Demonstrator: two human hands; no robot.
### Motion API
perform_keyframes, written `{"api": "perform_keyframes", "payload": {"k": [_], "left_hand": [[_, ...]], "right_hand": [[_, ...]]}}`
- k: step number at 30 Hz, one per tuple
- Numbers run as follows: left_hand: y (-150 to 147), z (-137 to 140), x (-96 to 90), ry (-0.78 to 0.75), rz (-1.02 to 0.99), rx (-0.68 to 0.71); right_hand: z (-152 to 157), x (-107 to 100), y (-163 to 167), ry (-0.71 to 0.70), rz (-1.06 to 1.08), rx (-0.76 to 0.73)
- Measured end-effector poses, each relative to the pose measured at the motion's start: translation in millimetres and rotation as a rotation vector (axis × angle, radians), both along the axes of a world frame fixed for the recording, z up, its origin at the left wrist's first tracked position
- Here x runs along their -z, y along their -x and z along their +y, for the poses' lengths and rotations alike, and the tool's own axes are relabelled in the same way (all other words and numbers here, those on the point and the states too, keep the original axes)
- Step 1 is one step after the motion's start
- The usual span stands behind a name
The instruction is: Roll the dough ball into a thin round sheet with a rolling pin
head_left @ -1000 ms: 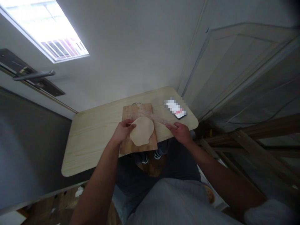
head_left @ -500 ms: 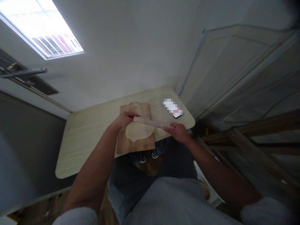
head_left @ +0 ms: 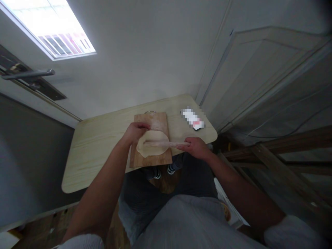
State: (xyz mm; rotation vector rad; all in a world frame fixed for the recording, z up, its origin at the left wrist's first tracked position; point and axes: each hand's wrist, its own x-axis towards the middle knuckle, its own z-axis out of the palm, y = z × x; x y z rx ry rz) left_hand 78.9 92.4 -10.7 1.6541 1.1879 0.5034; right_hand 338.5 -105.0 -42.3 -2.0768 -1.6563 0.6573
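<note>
A thin pale sheet of dough (head_left: 153, 150) lies on a wooden cutting board (head_left: 151, 161). Across its middle rests a slim rolling pin (head_left: 166, 144), dusted pale. My right hand (head_left: 197, 147) is closed around the pin's right end, just past the board's right edge. At the dough's upper left edge, my left hand (head_left: 136, 132) has its fingers drawn together on the rim; the fingertips are partly hidden.
The board sits on a light wood-grain table (head_left: 101, 148) against a white door (head_left: 145, 62). A blurred-out phone (head_left: 192, 118) lies on the table's right side. The door handle (head_left: 31, 74) juts out at upper left, and wooden beams (head_left: 280, 145) stand at right.
The rolling pin has come down and nearer, from the dough's far edge onto its middle. My left hand has moved slightly left, away from the pin's end. The dough sheet has shifted slightly.
</note>
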Motion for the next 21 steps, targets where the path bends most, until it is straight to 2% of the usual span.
{"api": "perform_keyframes", "payload": {"k": [4, 7, 10, 12, 15, 21], "left_hand": [[5, -10, -1.4, -0.236, 0.04, -0.173], [1, -38, 5.2, -0.402, 0.156, -0.205], [-8, -71, 16.2, -0.636, 0.286, -0.018], [-14, -87, 21.0, -0.76, 0.42, 0.045], [-17, -98, 21.5, -0.827, 0.569, 0.057], [-18, -95, 17.7, -0.795, 0.663, 0.07]], "right_hand": [[5, -2, 8, 0.008, -0.091, -0.037], [9, -2, 11, 0.023, -0.136, -0.063], [10, -2, 12, 0.026, -0.16, -0.053], [9, -2, 12, 0.017, -0.147, -0.04], [6, 0, 12, -0.022, -0.086, -0.023], [4, 10, 15, -0.101, -0.074, 0.055]]}}
